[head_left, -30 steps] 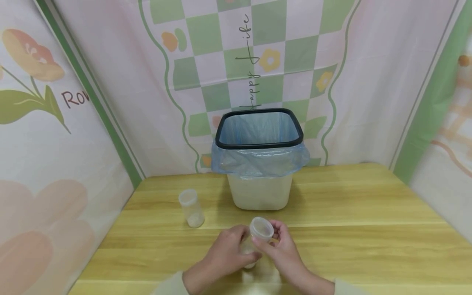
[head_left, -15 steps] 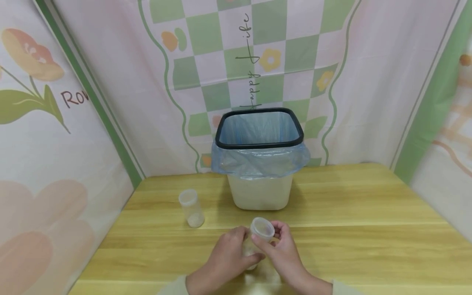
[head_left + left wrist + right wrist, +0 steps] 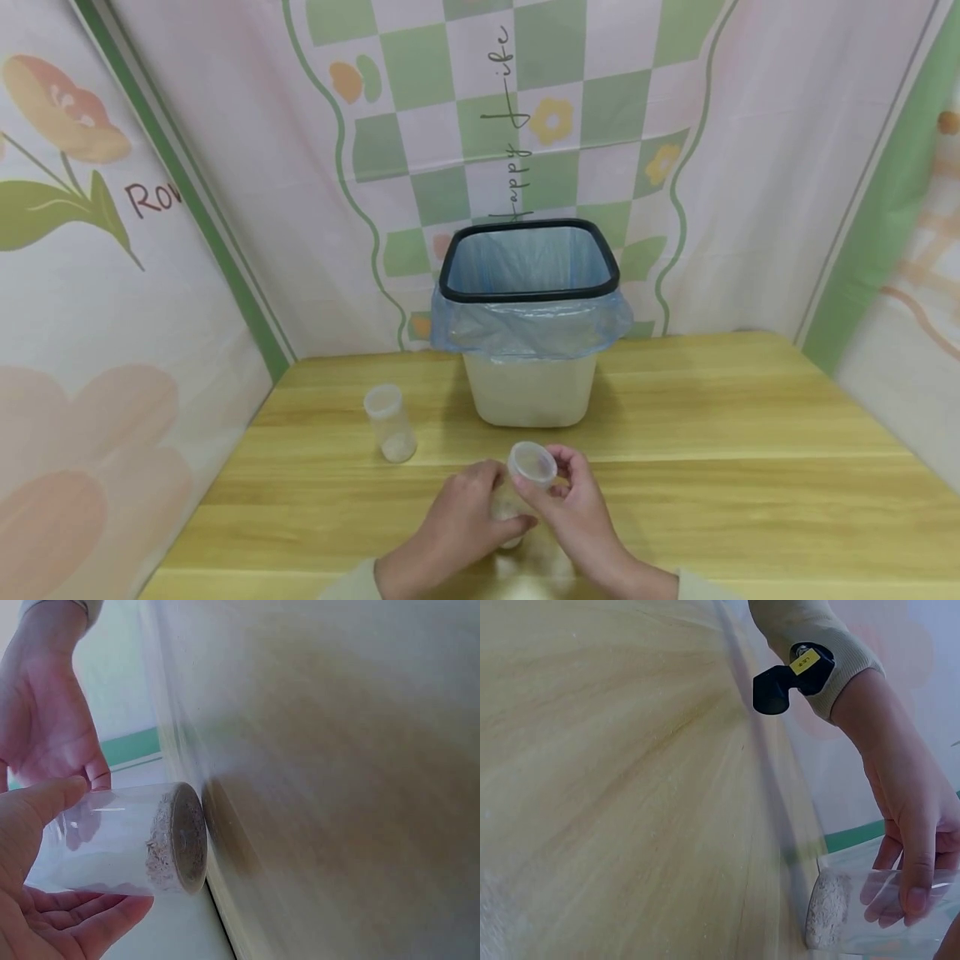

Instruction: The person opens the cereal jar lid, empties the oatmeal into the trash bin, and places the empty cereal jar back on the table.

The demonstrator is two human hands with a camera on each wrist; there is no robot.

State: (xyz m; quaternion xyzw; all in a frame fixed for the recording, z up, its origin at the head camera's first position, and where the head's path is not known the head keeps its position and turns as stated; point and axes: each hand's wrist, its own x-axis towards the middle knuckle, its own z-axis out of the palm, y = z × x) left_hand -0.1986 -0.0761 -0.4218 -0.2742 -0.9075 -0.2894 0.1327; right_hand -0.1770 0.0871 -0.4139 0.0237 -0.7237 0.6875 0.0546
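A clear plastic jar [image 3: 120, 859] is held by both hands near the front of the table. My left hand [image 3: 465, 512] wraps its thumb and fingers round the jar's body. My right hand [image 3: 573, 517] grips the top with thumb and fingers at the translucent lid [image 3: 532, 463]. A layer of pale, crumbly flakes [image 3: 159, 851] lies in the jar's bottom, seen in the left wrist view. The jar's base is close over the wood tabletop. In the right wrist view the left hand's thumb lies along the jar's side, and little of the right hand shows.
A second clear jar [image 3: 390, 423] with a pale layer inside stands upright to the left. Behind the hands is a cream bin [image 3: 534, 396] with a black rim and a blue bag liner [image 3: 525, 329]. Printed curtains [image 3: 750, 208] enclose the wooden table [image 3: 712, 450].
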